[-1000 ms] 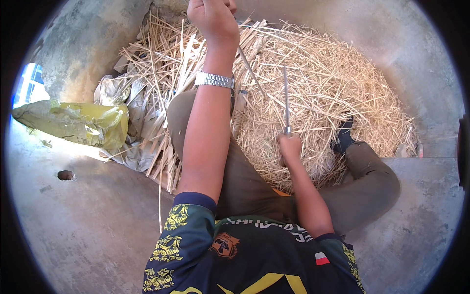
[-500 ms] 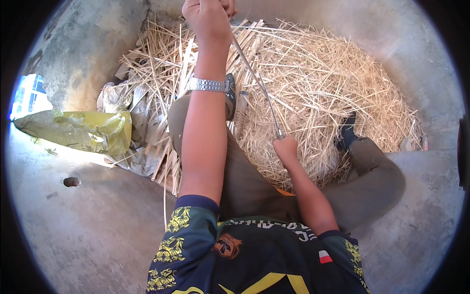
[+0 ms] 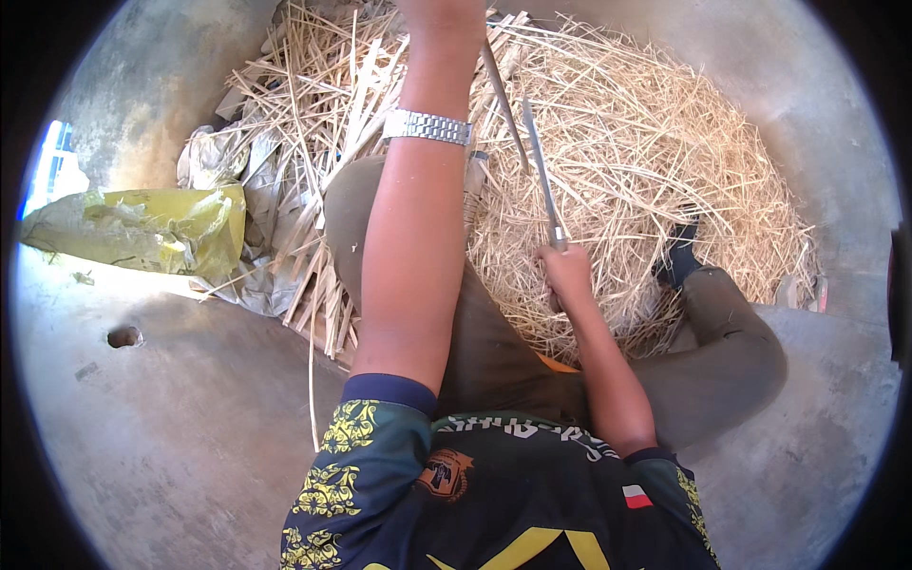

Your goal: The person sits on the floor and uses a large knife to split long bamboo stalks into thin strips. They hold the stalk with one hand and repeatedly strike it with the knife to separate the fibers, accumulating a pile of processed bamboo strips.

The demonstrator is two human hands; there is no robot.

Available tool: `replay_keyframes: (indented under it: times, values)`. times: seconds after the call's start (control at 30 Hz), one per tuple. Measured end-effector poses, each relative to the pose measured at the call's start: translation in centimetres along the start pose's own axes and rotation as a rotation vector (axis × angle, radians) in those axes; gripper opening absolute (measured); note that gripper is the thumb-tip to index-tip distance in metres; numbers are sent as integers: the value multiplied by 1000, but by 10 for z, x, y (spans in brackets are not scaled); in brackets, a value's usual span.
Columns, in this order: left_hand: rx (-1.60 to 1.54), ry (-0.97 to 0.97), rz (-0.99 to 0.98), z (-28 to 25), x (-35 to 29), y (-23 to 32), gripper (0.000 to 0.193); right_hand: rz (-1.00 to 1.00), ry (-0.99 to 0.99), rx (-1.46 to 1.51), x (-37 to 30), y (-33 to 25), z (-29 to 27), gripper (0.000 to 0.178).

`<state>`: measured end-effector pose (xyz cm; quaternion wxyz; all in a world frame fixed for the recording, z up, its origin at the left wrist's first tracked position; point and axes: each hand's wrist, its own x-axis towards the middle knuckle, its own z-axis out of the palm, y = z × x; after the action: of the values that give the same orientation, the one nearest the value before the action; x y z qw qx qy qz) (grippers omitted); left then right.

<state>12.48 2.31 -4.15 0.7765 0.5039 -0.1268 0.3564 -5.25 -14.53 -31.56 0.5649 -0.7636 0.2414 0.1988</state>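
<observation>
My left hand [image 3: 445, 13] is raised at the top edge of the view, and its fingers are cut off by the frame. From it a thin brown strip [image 3: 503, 103], probably bamboo, slants down towards the middle. My right hand [image 3: 567, 271] is closed round the handle of a knife, its narrow blade [image 3: 541, 161] pointing up and away from me. Blade and strip lie close side by side, apart at the strip's lower end. Beneath both is a heap of pale shavings [image 3: 627, 161].
Cut strips [image 3: 313, 123] lie piled at the far left, beside crumpled grey sheeting [image 3: 271, 285]. A yellow-green plastic sack [image 3: 142, 228] rests further left. My bent legs [image 3: 722, 313] flank the heap, and a curved concrete wall [image 3: 798, 85] stands around it. The concrete has a small hole [image 3: 123, 336].
My left hand has moved up and slightly right, partly out of view. The knife blade now stands apart from the strip, and my right hand has shifted slightly up and right.
</observation>
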Motion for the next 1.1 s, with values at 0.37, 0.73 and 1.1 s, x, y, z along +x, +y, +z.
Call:
replay_keyframes:
  times: [0.37, 0.73, 1.1]
  values:
    - [-5, -96, 125, 2, -4, -9, 40, -4, 99, -496, 28, 56, 0, 23]
    - [8, 175, 172, -9, 7, -1, 38, -18, 69, -134, 30, 70, -3, 9]
    - [223, 291, 259, -5, 1, -8, 37, 229, -275, 187, 37, 65, 2, 15]
